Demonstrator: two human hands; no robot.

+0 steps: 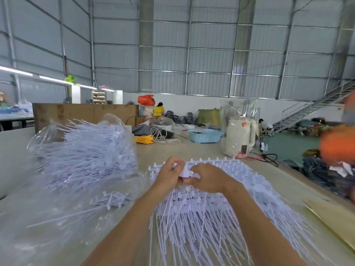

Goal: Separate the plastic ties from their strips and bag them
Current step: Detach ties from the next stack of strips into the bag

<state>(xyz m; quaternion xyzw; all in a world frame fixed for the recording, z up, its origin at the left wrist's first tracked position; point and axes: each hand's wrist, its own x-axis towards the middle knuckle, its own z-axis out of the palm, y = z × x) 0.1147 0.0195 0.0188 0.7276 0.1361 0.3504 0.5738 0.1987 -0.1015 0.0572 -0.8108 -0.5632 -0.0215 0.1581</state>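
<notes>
1. Left hand point(169, 174): fingers curled, pinching white tie heads at the top edge of the strips, knuckles up, touching the right hand.
2. Right hand point(206, 178): fingers curled around a small white clump of tie heads point(187, 172), thumb side pressed against the left hand's fingertips.
3. Strips of white plastic ties point(221, 204): stacked under and below both hands, runner with square tabs just beyond the knuckles, tails fanning back toward the forearms and out to the right of the right hand.
4. Clear plastic bag point(80, 150): left of the left hand, lying open on the table, packed with loose ties pointing up and left; film spreads flat under the left forearm.
5. Small heap of loose white pieces point(110, 198): on the bag film, below-left of the left hand, near the left forearm.
6. Table point(201, 152): beige top, runs on beyond both hands.
7. Beyond the hands: blue basket point(205, 135), cream kettle point(240, 137) wrapped in clear film, yellow cord coil point(144, 139).
8. Far right of the right hand: brown cardboard sheet point(334, 217) on the table edge; blurred orange shape point(338, 144) above it, identity unclear.
</notes>
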